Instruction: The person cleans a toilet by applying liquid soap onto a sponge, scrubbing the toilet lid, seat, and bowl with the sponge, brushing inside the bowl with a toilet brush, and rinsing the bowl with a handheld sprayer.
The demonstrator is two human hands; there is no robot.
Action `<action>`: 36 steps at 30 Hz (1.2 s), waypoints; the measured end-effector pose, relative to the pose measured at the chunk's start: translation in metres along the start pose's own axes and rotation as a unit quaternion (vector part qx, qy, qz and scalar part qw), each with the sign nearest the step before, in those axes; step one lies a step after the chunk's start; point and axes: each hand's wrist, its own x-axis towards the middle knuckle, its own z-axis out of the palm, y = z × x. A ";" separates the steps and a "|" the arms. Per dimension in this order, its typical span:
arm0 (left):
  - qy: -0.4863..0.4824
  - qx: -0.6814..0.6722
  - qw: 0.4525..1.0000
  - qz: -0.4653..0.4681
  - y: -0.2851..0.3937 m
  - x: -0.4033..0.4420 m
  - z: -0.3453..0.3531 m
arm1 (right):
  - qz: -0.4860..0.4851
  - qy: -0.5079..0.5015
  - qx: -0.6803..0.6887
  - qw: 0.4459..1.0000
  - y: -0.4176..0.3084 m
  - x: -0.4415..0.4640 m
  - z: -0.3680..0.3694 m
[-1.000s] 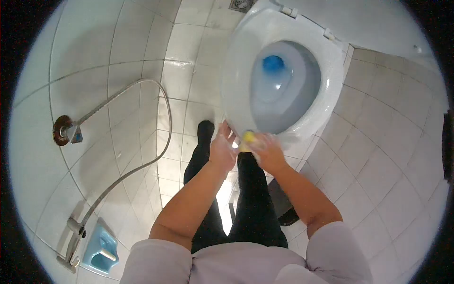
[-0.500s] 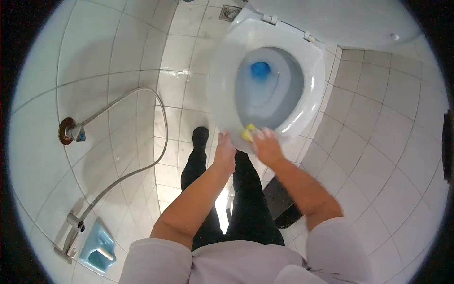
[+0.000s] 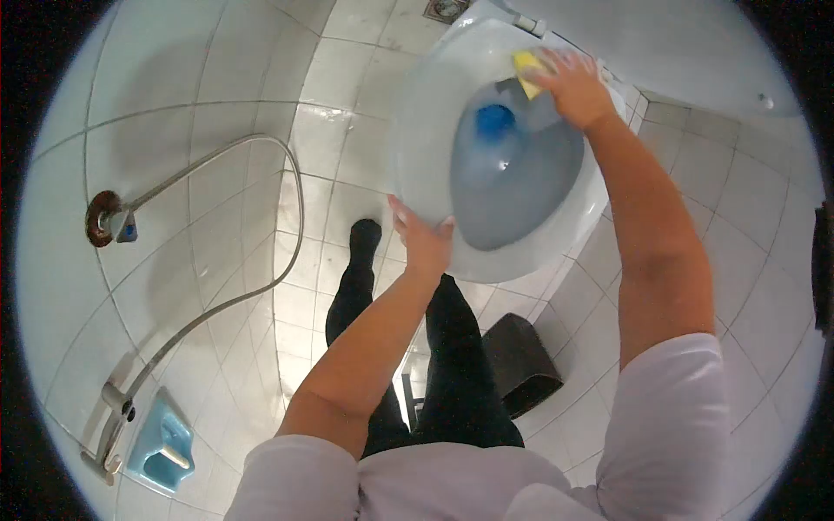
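Observation:
The white toilet seat lies lowered on the toilet, around a bowl with a patch of blue in it. With my right hand I hold a yellow sponge against the back part of the seat, near the hinges. My left hand grips the seat's front left edge, the thumb on top and the fingers at the outer side. Behind the seat, the toilet lid stands raised.
A shower hose loops along the left tiled wall from a rusty-rimmed valve. Below it is a blue soap dish. A dark bin stands on the floor by my leg, near the right wall. A floor drain lies behind.
My right hand has carried the sponge from the seat's front edge to its back. My left hand has moved slightly up along the front left edge. The view has shifted a little.

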 end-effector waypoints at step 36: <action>0.107 0.194 0.656 0.722 0.420 -0.015 -0.073 | 0.388 0.538 0.246 0.707 0.116 -0.205 -0.201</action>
